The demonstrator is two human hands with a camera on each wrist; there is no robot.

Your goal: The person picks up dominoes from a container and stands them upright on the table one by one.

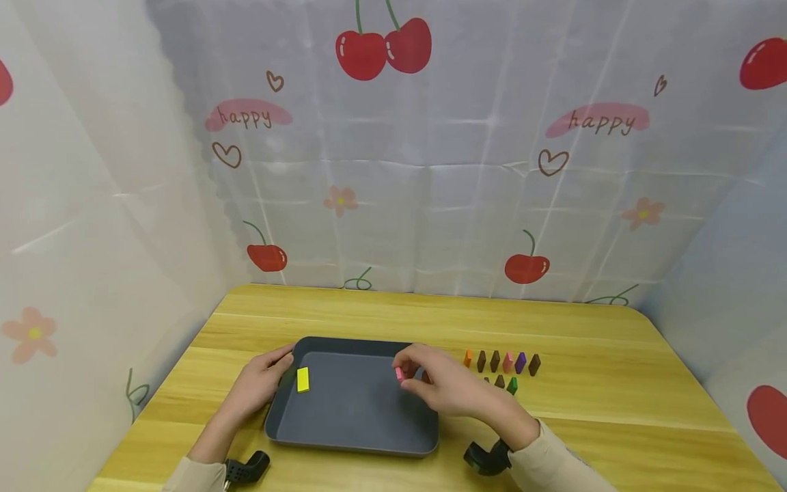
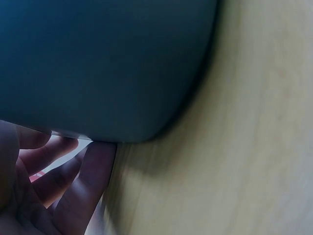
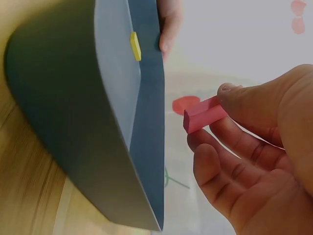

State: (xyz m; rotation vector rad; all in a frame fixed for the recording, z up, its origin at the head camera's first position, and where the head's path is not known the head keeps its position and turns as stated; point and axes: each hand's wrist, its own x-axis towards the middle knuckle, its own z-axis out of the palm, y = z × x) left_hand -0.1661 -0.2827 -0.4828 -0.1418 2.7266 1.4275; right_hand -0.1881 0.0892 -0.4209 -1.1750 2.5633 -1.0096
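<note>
A dark grey tray (image 1: 353, 447) stands on the table, and a yellow block (image 1: 303, 380) lies inside it near the left wall. My left hand (image 1: 261, 383) rests against the tray's left side by the far corner; in the left wrist view its fingers (image 2: 93, 181) touch the tray's edge, some tips hidden. Above the right part of the tray, my right hand (image 1: 445, 383) pinches a small pink block (image 3: 205, 114) between thumb and fingers. The right wrist view shows that block held apart from the tray, its far end free.
Right of the tray, small upright blocks stand in rows: an orange one (image 1: 468, 359), a pink one (image 1: 507, 361), a purple one (image 1: 520, 363), a green one (image 1: 513, 385) and several brown ones. My right forearm partly covers the front row. A printed curtain (image 1: 430, 225) hangs behind the wooden table (image 1: 615, 383).
</note>
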